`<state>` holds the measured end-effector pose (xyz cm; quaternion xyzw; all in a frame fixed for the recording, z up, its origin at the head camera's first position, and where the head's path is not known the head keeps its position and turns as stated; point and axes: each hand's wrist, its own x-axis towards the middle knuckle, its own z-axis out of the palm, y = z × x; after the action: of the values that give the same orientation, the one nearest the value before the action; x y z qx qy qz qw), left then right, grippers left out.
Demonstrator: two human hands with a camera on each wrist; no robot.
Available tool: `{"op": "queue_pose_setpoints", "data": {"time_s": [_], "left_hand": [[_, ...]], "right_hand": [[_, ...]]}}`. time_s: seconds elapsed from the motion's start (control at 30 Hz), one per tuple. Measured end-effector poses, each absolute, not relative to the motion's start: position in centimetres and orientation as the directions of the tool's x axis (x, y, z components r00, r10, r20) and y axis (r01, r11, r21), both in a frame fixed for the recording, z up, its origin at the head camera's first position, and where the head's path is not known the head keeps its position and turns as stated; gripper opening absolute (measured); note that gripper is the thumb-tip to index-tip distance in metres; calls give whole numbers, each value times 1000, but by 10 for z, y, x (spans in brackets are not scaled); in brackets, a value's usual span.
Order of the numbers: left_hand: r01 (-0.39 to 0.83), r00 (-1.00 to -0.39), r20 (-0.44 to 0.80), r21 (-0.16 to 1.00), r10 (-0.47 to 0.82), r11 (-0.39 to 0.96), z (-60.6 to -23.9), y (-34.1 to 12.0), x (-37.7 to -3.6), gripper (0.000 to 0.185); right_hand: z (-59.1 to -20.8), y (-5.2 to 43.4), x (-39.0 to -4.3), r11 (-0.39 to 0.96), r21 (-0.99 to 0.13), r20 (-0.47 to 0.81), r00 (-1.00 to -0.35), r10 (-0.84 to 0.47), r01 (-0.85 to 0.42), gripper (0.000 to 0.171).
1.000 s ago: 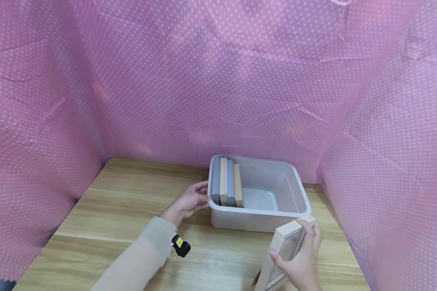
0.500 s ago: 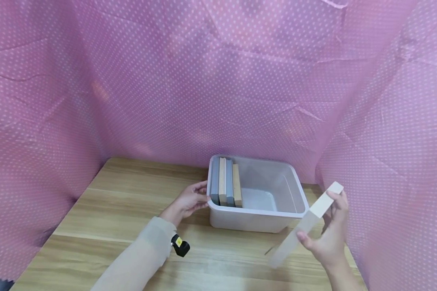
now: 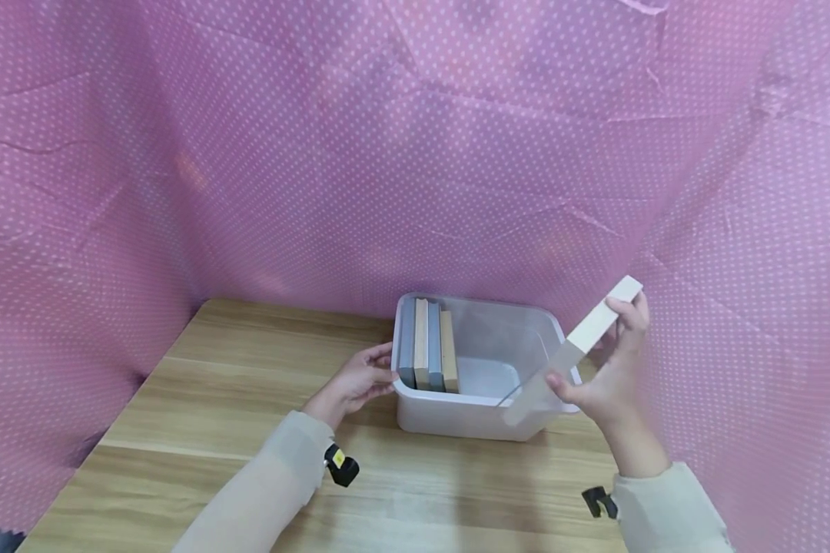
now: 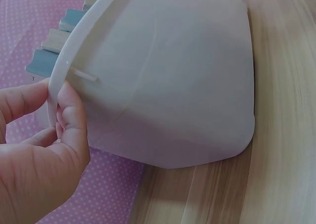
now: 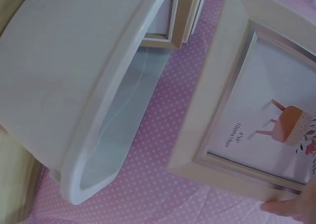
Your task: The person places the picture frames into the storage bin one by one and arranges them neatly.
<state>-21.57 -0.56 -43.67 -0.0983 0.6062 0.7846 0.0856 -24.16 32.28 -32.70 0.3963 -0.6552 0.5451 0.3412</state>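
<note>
Pink dotted cloth walls in a wooden surface (image 3: 235, 399), and a white plastic bin (image 3: 560, 338) stands toward the back right of it. Inside the bin, four picture frames (image 3: 429, 349) stand on edge, packed against its left wall; the rest of the bin, to their right, holds nothing that shows.

Against the bin's left rim, the left hand (image 3: 356, 382) has its grip closed on the plastic lip, thumb and fingers pinching it. Over the bin's right front corner, the right hand (image 3: 605, 376) has its grip clamped on a pale wooden frame (image 3: 581, 342), held tilted and edge-on, its lower end above the rim.

Judging from this, the frame's low corner could catch the bin's rim and twist in the fingers, since it hangs at a slant. If lowered flat rather than on edge, it might knock the standing frames over. A hard bump could also slide the light bin, though the left hand steadies it.
</note>
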Motion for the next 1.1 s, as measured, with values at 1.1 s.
{"op": "queue_pose_setpoints", "data": {"time_s": [1.1], "left_hand": [[-231,-971,-237,936,10,-265,-438,-3,-212,69]], "right_hand": [[-389,288,-314,424,-497,706,-637,-310,-757,107]]}}
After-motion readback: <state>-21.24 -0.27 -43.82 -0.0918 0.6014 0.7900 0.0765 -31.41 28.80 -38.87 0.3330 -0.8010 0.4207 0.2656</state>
